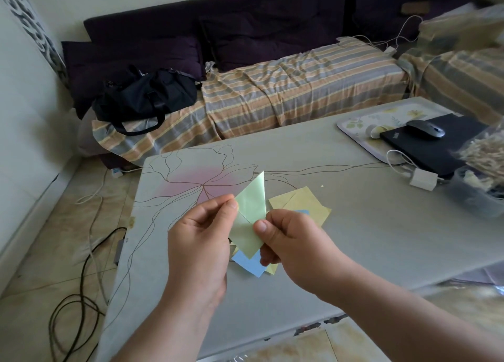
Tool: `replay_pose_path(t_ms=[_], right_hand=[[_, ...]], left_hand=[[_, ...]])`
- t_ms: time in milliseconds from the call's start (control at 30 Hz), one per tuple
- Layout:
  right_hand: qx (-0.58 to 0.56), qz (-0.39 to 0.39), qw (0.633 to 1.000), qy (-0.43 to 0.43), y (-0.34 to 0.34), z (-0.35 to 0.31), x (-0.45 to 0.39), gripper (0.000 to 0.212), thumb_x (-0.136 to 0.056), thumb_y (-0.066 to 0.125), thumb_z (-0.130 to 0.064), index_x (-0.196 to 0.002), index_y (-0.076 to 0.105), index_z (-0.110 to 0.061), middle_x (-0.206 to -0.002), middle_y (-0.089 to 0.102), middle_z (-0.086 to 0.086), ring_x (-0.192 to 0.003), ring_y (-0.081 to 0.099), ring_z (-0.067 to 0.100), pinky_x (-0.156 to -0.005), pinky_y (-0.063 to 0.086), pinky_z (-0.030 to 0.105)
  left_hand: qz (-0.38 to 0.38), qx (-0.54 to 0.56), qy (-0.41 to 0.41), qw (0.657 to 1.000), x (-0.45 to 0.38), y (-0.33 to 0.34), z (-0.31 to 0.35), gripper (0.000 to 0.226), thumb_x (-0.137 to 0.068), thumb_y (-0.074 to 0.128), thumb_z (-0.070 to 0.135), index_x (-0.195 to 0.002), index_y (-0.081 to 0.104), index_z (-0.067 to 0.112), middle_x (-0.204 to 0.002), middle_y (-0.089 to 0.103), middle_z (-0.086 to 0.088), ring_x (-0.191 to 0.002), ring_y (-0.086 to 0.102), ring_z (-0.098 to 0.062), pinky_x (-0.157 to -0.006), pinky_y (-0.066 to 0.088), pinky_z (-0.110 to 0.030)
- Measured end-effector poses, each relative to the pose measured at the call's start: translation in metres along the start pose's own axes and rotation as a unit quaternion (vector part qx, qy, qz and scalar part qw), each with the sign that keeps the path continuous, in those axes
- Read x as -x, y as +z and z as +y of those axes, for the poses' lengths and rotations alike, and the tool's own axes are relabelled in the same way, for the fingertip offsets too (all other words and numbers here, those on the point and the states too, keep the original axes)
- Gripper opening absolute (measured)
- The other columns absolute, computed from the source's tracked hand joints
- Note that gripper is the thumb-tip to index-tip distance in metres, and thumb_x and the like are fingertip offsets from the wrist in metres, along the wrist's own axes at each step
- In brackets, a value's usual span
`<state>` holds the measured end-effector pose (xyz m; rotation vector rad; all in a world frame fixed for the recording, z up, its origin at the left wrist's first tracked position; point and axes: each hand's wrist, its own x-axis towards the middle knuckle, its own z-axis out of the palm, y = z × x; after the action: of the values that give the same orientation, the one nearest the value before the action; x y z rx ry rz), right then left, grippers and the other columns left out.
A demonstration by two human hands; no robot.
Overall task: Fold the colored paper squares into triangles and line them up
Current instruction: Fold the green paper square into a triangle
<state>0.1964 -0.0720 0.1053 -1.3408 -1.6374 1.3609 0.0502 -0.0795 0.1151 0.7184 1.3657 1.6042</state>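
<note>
**Green paper held up in both hands over the table**

At the centre of the frame, both hands hold a light green paper [249,214] above the grey table [381,225]. The paper is partly folded, with a long point rising toward the upper middle and a crease running across it. The left hand [199,239] pinches its left edge between thumb and curled fingers. The right hand [289,239] pinches its lower right part, thumb pressed on the front of the sheet and the other fingers curled behind it.

Below and behind the hands, more coloured sheets lie flat on the table in a loose overlapping pile. A yellow paper [302,200] shows just right of the green one, and a blue paper [251,263] pokes out under the hands, with another bit of yellow beside it at the lower right. How many sheets are in the pile cannot be told.

In the right part of the frame, a patterned tray [351,124] sits on the table with a black laptop [436,146] on it and a computer mouse [425,128] on the laptop. A white charger [422,180] lies just in front. At the upper left, a black bag [144,97] rests on a sofa with a striped cover [300,89]. Dark cables [79,293] trail over the tiled floor at the lower left.
</note>
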Motion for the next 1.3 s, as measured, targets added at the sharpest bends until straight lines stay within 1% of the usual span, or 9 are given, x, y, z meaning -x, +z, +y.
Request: replay_pose_path(t_ms=[100, 267, 400, 500, 600, 700, 933, 1133, 1300], right_hand=[[0.0, -0.003, 1.0, 0.006, -0.003, 0.002, -0.002, 0.038, -0.104, 0.056, -0.042, -0.082, 0.063, -0.012, -0.068, 0.07, -0.006, -0.069, 0.062, 0.016, -0.079, 0.056, 0.054], [-0.108, -0.002, 0.994, 0.031, -0.012, 0.001, -0.005, 0.02, -0.102, 0.063, -0.036, -0.105, 0.071, -0.018, -0.094, 0.073, 0.002, -0.073, 0.066, 0.013, -0.08, 0.056, 0.038], [-0.181, 0.016, 0.982, 0.047, -0.02, -0.003, -0.006, 0.014, -0.1, 0.067, -0.022, -0.09, 0.07, -0.012, -0.082, 0.07, 0.0, -0.07, 0.063, 0.016, -0.08, 0.053, 0.036], [-0.213, 0.033, 0.974, 0.063, -0.021, -0.005, -0.006, 0.022, -0.094, 0.072, -0.017, -0.074, 0.064, -0.015, -0.072, 0.065, 0.002, -0.067, 0.062, 0.017, -0.077, 0.052, 0.035], [-0.246, 0.029, 0.966, 0.071, -0.022, -0.005, -0.006, 0.027, -0.093, 0.073, -0.017, -0.068, 0.064, -0.019, -0.072, 0.062, 0.003, -0.065, 0.06, 0.018, -0.074, 0.052, 0.034], [-0.274, 0.019, 0.959, 0.073, -0.021, -0.005, -0.006, 0.03, -0.095, 0.071, -0.019, -0.066, 0.067, -0.021, -0.073, 0.061, 0.002, -0.065, 0.059, 0.016, -0.072, 0.051, 0.032], [-0.294, 0.008, 0.952, 0.085, -0.021, -0.004, -0.006, 0.027, -0.093, 0.073, -0.017, -0.068, 0.063, -0.019, -0.07, 0.055, 0.001, -0.063, 0.054, 0.017, -0.067, 0.049, 0.029], [-0.289, 0.036, 0.954, 0.076, -0.033, -0.006, -0.01, 0.028, -0.093, 0.072, -0.017, -0.067, 0.063, -0.019, -0.074, 0.057, 0.002, -0.063, 0.054, 0.018, -0.066, 0.049, 0.03], [-0.301, 0.062, 0.949, 0.063, -0.041, -0.005, -0.013, 0.011, -0.093, 0.072, -0.015, -0.082, 0.068, -0.012, -0.075, 0.06, 0.001, -0.062, 0.054, 0.017, -0.065, 0.049, 0.03]], left_hand=[[-0.001, 0.006, 0.0, 1.0, 0.001, 0.0, -0.001, 0.01, -0.092, 0.075, 0.009, -0.088, 0.081, 0.016, -0.082, 0.079, -0.001, -0.067, 0.068, -0.013, -0.052, 0.051, -0.022], [-0.017, -0.047, 0.051, 0.997, 0.0, -0.004, -0.004, 0.017, -0.091, 0.078, 0.015, -0.085, 0.083, 0.03, -0.086, 0.08, 0.0, -0.076, 0.07, -0.011, -0.062, 0.056, -0.022], [-0.04, -0.096, 0.101, 0.989, 0.004, -0.004, -0.005, 0.013, -0.09, 0.079, 0.015, -0.085, 0.082, 0.027, -0.078, 0.078, 0.007, -0.07, 0.068, -0.004, -0.065, 0.051, -0.014], [-0.051, -0.106, 0.095, 0.989, 0.006, -0.002, -0.004, 0.012, -0.09, 0.079, 0.018, -0.09, 0.082, 0.03, -0.072, 0.072, 0.008, -0.066, 0.062, -0.007, -0.065, 0.05, -0.021], [-0.087, -0.056, 0.004, 0.995, 0.009, 0.002, -0.004, 0.04, -0.082, 0.087, 0.022, -0.115, 0.072, 0.039, -0.085, 0.073, -0.006, -0.077, 0.068, -0.022, -0.074, 0.056, -0.038], [-0.12, 0.008, -0.074, 0.99, 0.013, 0.007, -0.005, 0.068, -0.071, 0.086, 0.018, -0.132, 0.059, 0.036, -0.101, 0.079, -0.006, -0.09, 0.077, -0.025, -0.076, 0.061, -0.035], [-0.148, 0.007, -0.069, 0.987, 0.013, 0.008, -0.003, 0.092, -0.059, 0.098, 0.012, -0.137, 0.055, 0.036, -0.107, 0.079, -0.008, -0.088, 0.077, -0.02, -0.072, 0.06, -0.028], [-0.142, -0.032, -0.035, 0.989, 0.011, 0.006, -0.006, 0.078, -0.065, 0.082, 0.014, -0.134, 0.059, 0.04, -0.114, 0.073, -0.008, -0.083, 0.074, -0.018, -0.07, 0.058, -0.028], [-0.145, -0.046, -0.038, 0.988, 0.01, 0.003, -0.008, 0.075, -0.063, 0.081, 0.013, -0.131, 0.061, 0.038, -0.109, 0.075, -0.008, -0.082, 0.075, -0.021, -0.072, 0.059, -0.032]])
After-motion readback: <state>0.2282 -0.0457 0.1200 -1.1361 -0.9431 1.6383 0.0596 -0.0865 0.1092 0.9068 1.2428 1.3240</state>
